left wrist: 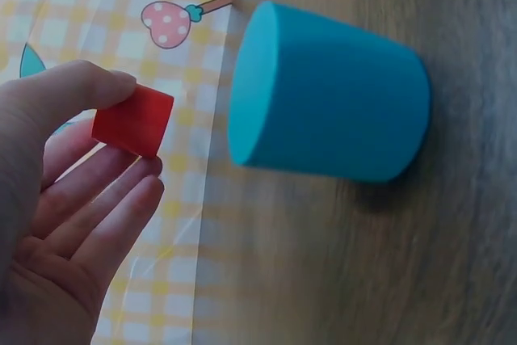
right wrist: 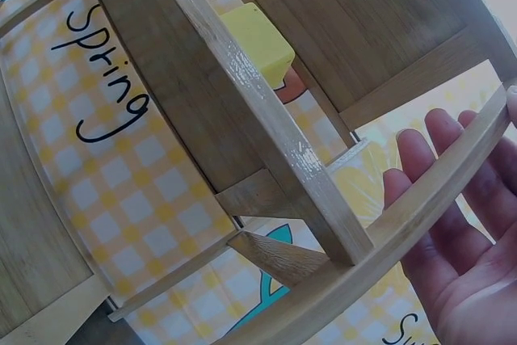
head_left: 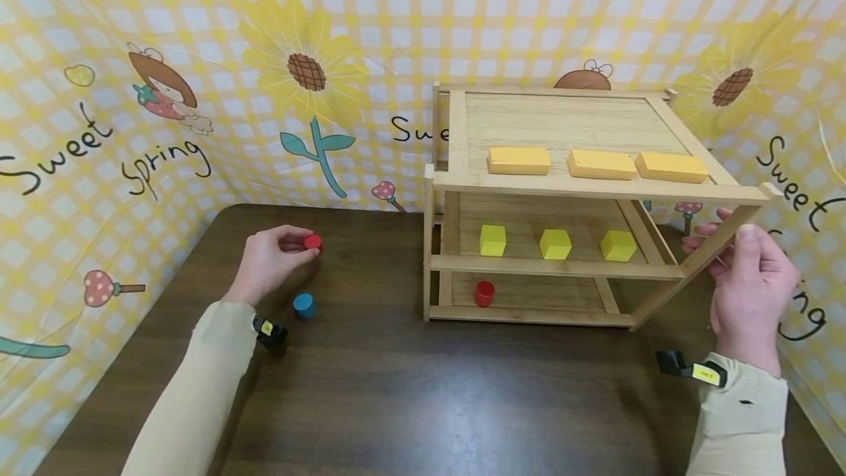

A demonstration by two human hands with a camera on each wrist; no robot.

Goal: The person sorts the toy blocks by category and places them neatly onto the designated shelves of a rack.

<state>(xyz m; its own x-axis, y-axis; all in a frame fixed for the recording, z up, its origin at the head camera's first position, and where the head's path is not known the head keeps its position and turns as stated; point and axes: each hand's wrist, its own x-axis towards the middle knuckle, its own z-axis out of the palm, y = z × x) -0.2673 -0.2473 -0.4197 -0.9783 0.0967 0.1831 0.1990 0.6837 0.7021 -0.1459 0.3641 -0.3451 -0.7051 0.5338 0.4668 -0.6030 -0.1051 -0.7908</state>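
Note:
My left hand (head_left: 271, 259) pinches a small red cylinder (head_left: 313, 242) between thumb and fingers, over the left part of the table. In the left wrist view the red cylinder (left wrist: 133, 121) sits between thumb and fingertips. A blue cylinder (head_left: 305, 305) stands on the table just nearer than that hand. At the right, my right hand (head_left: 753, 281) holds the right front post of a wooden shelf (head_left: 529, 265), thumb in front and fingers behind. The right wrist view shows those fingers (right wrist: 452, 232) beyond the post. Another red cylinder (head_left: 485, 294) stands on the shelf's bottom level.
Three yellow-orange rectangular blocks (head_left: 518, 161) line the shelf's top level. Three yellow cubes (head_left: 492, 241) stand on the middle level. The dark wooden table (head_left: 396, 388) meets a checked, flower-printed cloth (head_left: 370, 35) at the back and sides.

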